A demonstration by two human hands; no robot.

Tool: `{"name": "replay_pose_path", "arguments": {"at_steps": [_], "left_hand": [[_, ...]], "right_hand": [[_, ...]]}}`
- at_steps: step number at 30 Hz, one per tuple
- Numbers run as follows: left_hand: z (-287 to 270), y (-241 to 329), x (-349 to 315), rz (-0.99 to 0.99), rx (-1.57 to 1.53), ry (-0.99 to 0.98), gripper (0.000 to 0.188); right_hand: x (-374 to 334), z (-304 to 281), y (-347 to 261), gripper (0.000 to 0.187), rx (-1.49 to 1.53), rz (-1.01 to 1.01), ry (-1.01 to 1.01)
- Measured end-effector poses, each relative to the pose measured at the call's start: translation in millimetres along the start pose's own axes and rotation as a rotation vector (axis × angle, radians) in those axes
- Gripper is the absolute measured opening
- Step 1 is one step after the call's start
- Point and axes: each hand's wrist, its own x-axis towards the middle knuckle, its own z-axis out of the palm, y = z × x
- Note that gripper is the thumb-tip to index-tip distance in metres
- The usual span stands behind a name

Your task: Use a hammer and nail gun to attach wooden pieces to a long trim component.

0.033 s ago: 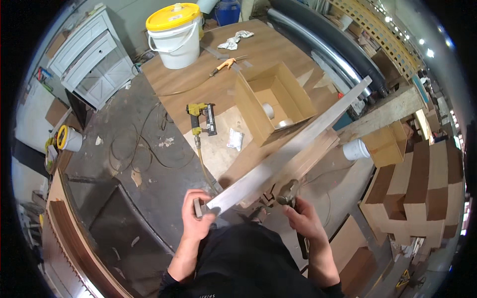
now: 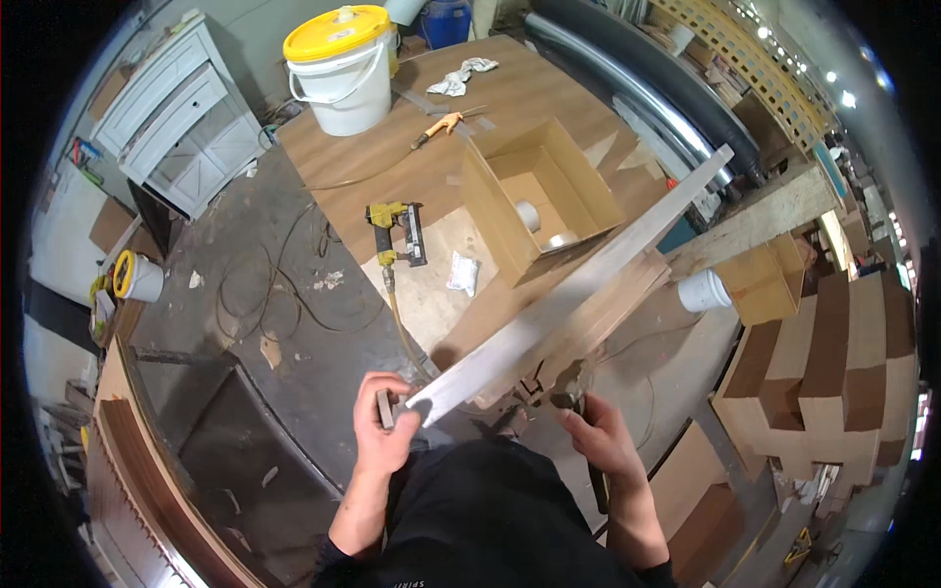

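Observation:
A long pale grey board (image 2: 578,279) slants from my chest up toward the right, resting over a brown wooden panel (image 2: 598,314). My left hand (image 2: 384,426) grips the board's near end, fingers wrapped round it. My right hand (image 2: 600,439) is closed on a dark metal tool (image 2: 570,380) just under the board's near part, beside the brown panel's edge. The tool's kind is unclear. Both forearms come in from the lower edge, in black sleeves.
On the brown worktable (image 2: 490,108) stand an open cardboard box (image 2: 495,211) with tape rolls, a yellow nail gun (image 2: 397,230) with its hose, and a white bucket with a yellow lid (image 2: 338,69). A white cabinet (image 2: 176,108) stands at left. Stacked brown panels (image 2: 833,363) and a white cup (image 2: 701,289) are at right.

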Motion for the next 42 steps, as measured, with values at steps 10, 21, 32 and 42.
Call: {"name": "replay_pose_path", "arguments": {"at_steps": [10, 21, 32, 42], "left_hand": [[28, 74, 71, 0.194, 0.585, -0.534, 0.030], [36, 88, 84, 0.044, 0.663, -0.698, 0.024], [12, 69, 58, -0.067, 0.501, -0.545, 0.038], [2, 38, 19, 0.027, 0.443, -0.253, 0.051]], "right_hand": [[-25, -25, 45, 0.013, 0.159, 0.060, 0.023], [-14, -34, 37, 0.030, 0.099, 0.079, -0.098], [22, 13, -51, 0.045, -0.222, -0.099, -0.129], [71, 53, -84, 0.052, -0.842, -0.179, -0.269]]}}
